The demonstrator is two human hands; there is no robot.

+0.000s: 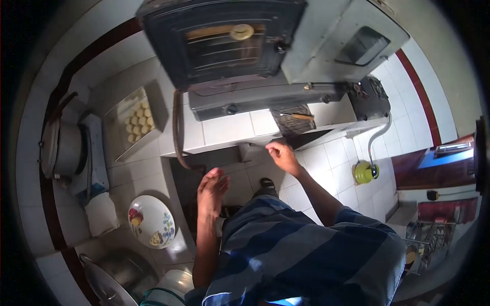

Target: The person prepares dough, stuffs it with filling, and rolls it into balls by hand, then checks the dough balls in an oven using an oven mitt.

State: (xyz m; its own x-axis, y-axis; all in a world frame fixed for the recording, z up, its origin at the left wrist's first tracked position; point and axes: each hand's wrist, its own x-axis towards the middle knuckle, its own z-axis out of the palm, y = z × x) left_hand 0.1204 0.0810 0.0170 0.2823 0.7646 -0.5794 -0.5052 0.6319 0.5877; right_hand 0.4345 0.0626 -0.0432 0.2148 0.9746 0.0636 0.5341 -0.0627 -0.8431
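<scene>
My left hand (210, 193) is raised in front of my body, palm turned inward and fingers loosely bent; I see nothing in it. Just beyond the counter edge, my right hand (284, 157) has its fingers curled in toward the thumb, with no object showing. Ahead of both hands stands a dark oven (224, 56) with its glass-fronted door shut. On the counter to the left, a rectangular tray (120, 148) holds several pale dough balls (139, 121) in rows. Nearer, a white flowered plate (148, 204) carries a small lump of dough (155, 238).
A pot (66, 148) stands at far left, with a large metal vessel (125, 270) below. A knife (297, 117) lies on a dark cloth (291, 125) by the oven. A gas burner (370, 99) and green gas cylinder (363, 173) are at right. A brown hose (177, 127) hangs over the counter edge.
</scene>
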